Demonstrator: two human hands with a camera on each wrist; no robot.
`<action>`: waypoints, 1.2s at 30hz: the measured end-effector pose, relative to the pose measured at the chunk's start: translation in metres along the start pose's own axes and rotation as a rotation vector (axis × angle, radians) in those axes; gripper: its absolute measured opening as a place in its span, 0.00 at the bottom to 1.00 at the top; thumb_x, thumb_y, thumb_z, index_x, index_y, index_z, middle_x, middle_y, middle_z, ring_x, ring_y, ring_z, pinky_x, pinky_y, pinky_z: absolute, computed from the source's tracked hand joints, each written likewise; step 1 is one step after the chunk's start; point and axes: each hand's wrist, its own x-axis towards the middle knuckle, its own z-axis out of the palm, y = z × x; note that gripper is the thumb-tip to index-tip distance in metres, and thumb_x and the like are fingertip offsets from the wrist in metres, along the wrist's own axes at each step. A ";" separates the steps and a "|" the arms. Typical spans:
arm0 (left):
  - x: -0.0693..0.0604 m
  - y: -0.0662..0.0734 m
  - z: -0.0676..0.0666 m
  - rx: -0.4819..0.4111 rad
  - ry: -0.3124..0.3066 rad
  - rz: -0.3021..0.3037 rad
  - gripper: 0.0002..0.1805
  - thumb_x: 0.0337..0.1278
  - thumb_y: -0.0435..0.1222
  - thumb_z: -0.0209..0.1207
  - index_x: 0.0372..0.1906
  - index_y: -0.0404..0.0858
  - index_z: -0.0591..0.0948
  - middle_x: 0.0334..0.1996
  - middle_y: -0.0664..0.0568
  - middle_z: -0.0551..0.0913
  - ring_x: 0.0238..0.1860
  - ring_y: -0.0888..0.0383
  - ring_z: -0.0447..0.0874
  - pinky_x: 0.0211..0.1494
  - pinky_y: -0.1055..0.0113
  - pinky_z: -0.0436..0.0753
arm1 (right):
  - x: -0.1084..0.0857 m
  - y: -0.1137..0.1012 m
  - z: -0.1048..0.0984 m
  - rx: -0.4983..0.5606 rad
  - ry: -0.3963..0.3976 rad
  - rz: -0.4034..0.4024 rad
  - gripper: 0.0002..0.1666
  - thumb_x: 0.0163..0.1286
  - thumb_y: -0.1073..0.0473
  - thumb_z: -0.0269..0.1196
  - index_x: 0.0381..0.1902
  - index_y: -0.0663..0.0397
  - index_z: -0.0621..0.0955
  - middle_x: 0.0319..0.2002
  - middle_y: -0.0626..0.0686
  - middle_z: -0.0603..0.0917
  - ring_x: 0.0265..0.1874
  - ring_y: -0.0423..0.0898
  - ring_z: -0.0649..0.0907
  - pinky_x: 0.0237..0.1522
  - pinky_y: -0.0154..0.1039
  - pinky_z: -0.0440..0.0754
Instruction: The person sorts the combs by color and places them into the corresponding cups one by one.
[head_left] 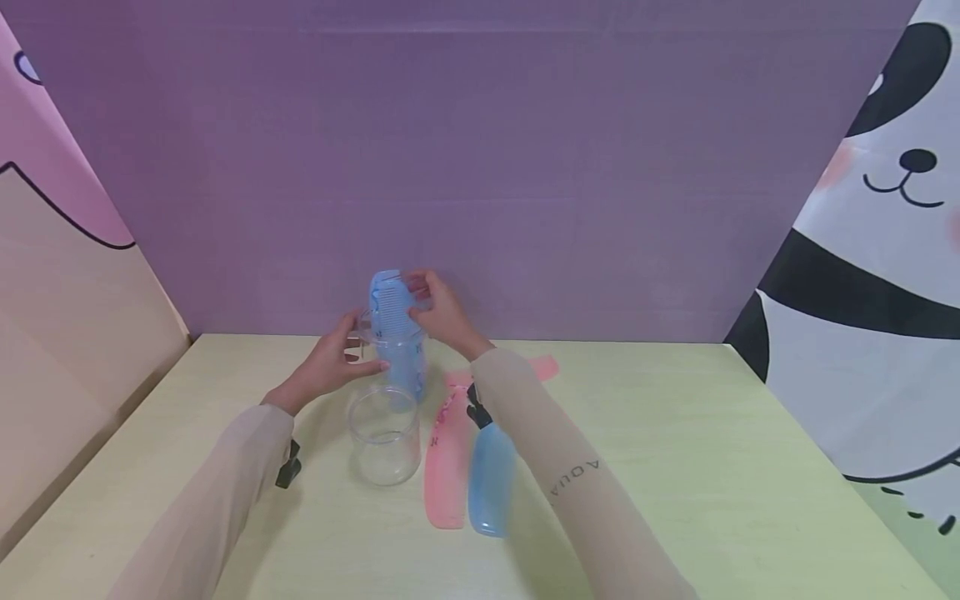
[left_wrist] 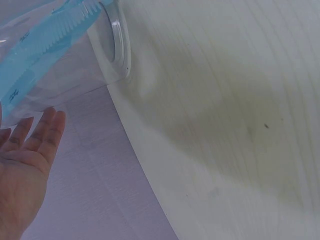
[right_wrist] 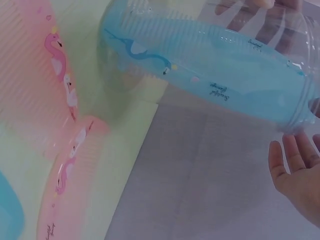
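A right sleeve (head_left: pixel 577 475) bearing dark lettering and a left sleeve (head_left: pixel 202 500) lie nearest the head camera, converging on an upright clear jar (left_wrist: pixel 75 69). The right hand (head_left: pixel 444 315) is narrowed at the right edge of the blue comb (head_left: pixel 392 304) that stands above the jar's rim; thumb and fingertips lie close to that edge, but whether they pinch it cannot be told. The left hand (head_left: pixel 330 360) is spread wide at the jar's left side, thumb across the front and fingers nearly straight; how firmly it bears on the wall cannot be told.

The governing relation is axial: the comb's long axis runs nearly upright, in line with the jar's mouth, its exposed part lying just left of the right fingertips. The right hand is thus the nearer to the comb, the left the nearer to the jar's body. Blue comb material also fills the jar, visible through the wall; whether it belongs to the same comb is unclear.

Outward from the grip, a second clear jar (head_left: pixel 384 458) stands in front of the first. To its right lie a pink comb (head_left: pixel 447 475) and, beside it, a loose blue comb (head_left: pixel 491 483); another pink comb (head_left: pixel 543 367) lies farther back on the table (head_left: pixel 712 467), partly hidden by the right sleeve.
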 end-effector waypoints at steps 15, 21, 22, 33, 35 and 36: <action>-0.001 0.000 -0.002 0.001 -0.004 -0.008 0.52 0.42 0.48 0.68 0.70 0.41 0.49 0.63 0.40 0.64 0.59 0.39 0.69 0.56 0.49 0.76 | -0.016 0.003 -0.025 -0.024 -0.045 0.007 0.28 0.62 0.70 0.57 0.60 0.66 0.64 0.55 0.64 0.72 0.55 0.57 0.73 0.59 0.48 0.72; 0.000 0.001 -0.002 -0.005 -0.003 -0.022 0.53 0.42 0.48 0.68 0.69 0.41 0.49 0.63 0.41 0.63 0.60 0.39 0.69 0.56 0.49 0.76 | -0.029 0.013 -0.035 -0.049 -0.068 -0.015 0.27 0.62 0.70 0.56 0.59 0.68 0.64 0.55 0.66 0.72 0.53 0.59 0.73 0.56 0.49 0.75; 0.000 0.001 -0.002 -0.007 -0.003 -0.027 0.53 0.42 0.49 0.68 0.69 0.41 0.49 0.64 0.41 0.63 0.60 0.39 0.69 0.56 0.49 0.76 | -0.032 0.015 -0.037 -0.050 -0.069 -0.018 0.27 0.62 0.70 0.55 0.59 0.69 0.64 0.54 0.66 0.72 0.53 0.59 0.73 0.55 0.49 0.75; 0.000 0.003 -0.003 -0.014 -0.009 -0.029 0.53 0.41 0.49 0.68 0.70 0.41 0.49 0.64 0.41 0.62 0.60 0.39 0.68 0.57 0.49 0.75 | -0.071 0.047 -0.058 -0.052 -0.093 -0.010 0.27 0.61 0.69 0.58 0.58 0.65 0.65 0.53 0.66 0.72 0.50 0.60 0.74 0.49 0.52 0.77; -0.001 0.003 -0.003 -0.014 -0.008 -0.021 0.53 0.42 0.48 0.68 0.70 0.41 0.49 0.64 0.41 0.62 0.60 0.39 0.68 0.57 0.49 0.75 | -0.078 0.053 -0.062 -0.060 -0.102 0.004 0.27 0.61 0.69 0.58 0.57 0.64 0.65 0.53 0.66 0.72 0.50 0.60 0.74 0.49 0.51 0.78; -0.001 0.003 -0.003 -0.014 -0.007 -0.019 0.53 0.42 0.48 0.68 0.70 0.40 0.49 0.64 0.40 0.62 0.60 0.39 0.68 0.57 0.49 0.75 | -0.081 0.055 -0.063 -0.071 -0.108 0.008 0.26 0.61 0.69 0.58 0.57 0.64 0.65 0.53 0.66 0.72 0.49 0.59 0.75 0.49 0.51 0.78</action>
